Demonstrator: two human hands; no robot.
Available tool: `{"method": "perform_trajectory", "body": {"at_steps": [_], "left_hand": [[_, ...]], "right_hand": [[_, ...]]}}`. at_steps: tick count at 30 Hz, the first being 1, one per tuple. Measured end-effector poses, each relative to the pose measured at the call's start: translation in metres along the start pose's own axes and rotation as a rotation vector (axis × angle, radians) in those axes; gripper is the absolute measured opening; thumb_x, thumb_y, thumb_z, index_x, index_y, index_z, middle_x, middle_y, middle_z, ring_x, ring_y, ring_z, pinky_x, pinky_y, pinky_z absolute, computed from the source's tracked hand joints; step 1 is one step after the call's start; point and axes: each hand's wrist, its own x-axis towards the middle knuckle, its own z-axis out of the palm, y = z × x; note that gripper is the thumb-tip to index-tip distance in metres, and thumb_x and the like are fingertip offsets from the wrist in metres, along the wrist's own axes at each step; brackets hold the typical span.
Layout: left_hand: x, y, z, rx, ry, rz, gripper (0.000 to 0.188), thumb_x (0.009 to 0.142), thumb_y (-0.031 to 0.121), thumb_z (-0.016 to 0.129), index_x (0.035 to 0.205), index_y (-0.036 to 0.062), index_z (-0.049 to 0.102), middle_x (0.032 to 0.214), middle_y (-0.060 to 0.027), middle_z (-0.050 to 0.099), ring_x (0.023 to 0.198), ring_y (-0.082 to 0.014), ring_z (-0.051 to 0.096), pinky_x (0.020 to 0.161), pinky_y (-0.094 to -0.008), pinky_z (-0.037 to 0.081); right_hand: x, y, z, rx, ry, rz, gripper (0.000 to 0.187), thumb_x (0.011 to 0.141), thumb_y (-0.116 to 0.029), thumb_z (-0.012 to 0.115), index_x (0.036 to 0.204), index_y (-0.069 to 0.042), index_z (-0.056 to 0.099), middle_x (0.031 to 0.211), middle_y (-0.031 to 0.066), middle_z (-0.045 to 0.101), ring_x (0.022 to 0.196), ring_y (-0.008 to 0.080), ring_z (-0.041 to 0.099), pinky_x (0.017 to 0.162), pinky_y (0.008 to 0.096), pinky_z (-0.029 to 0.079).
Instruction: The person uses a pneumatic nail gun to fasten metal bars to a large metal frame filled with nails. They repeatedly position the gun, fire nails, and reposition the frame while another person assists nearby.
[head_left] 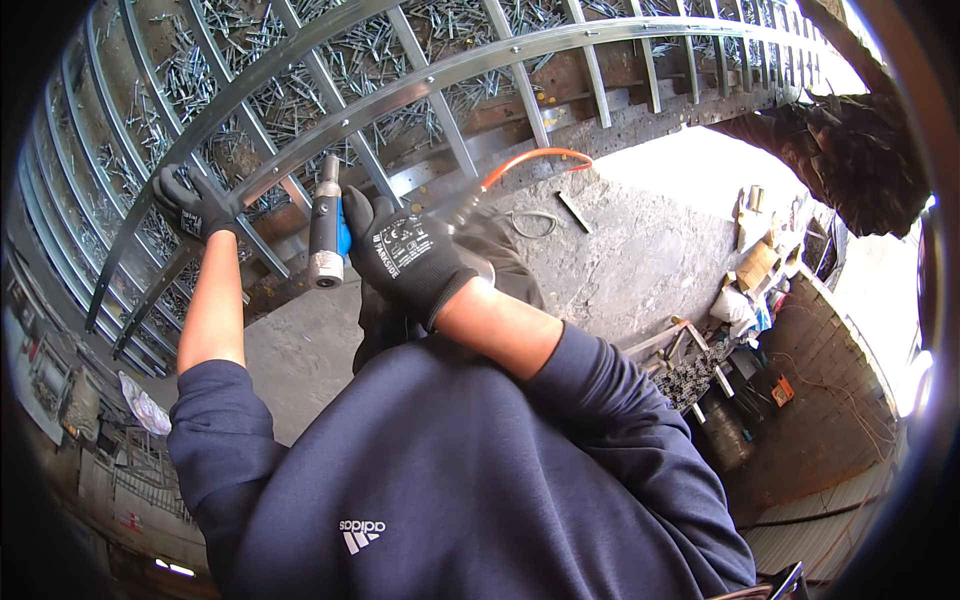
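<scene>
A framework of curved silvery metal rails [385, 98] and straight metal crossbars [445, 125] spans the upper part of the head view. My left hand [197, 205], in a black work glove, grips the framework at the left, near where a crossbar meets the curved rail. In my gloved right hand [408, 255] is an air rivet gun [326, 240] with a grey body and a blue section. Its narrow nose points up toward the lower rail, and the two look apart. An orange air hose [535, 156] runs off to the right behind my right hand.
Many loose rivet stems [290, 95] litter the surface beneath the framework. A short dark bar [574, 212] and a wire loop [532, 224] lie on the grey floor [640, 270]. Farther right stand boxes [757, 268], bags and a tray of small metal parts [690, 378].
</scene>
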Motion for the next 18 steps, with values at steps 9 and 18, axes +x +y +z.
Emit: {"method": "perform_trajectory", "body": {"at_steps": [9, 18], "left_hand": [[0.003, 0.002, -0.006, 0.102, 0.025, 0.063, 0.041, 0.098, 0.036, 0.058, 0.130, 0.0098, 0.055, 0.135, -0.0186, 0.052, 0.131, -0.0388, 0.047, 0.110, -0.0542, 0.036], [0.006, 0.000, -0.005, 0.112, -0.002, 0.037, 0.043, 0.097, 0.033, 0.060, 0.132, 0.0095, 0.053, 0.138, -0.0187, 0.049, 0.137, -0.0400, 0.042, 0.115, -0.0555, 0.031]], "right_hand": [[0.023, 0.009, -0.005, 0.184, -0.097, 0.113, 0.034, 0.095, -0.022, 0.056, 0.124, -0.004, 0.050, 0.099, 0.0217, 0.070, 0.083, 0.0397, 0.073, 0.070, 0.0539, 0.057], [0.037, 0.019, -0.011, 0.201, 0.003, 0.086, 0.039, 0.093, -0.025, 0.061, 0.121, -0.001, 0.049, 0.095, 0.0190, 0.071, 0.082, 0.0375, 0.073, 0.069, 0.0526, 0.055]]}}
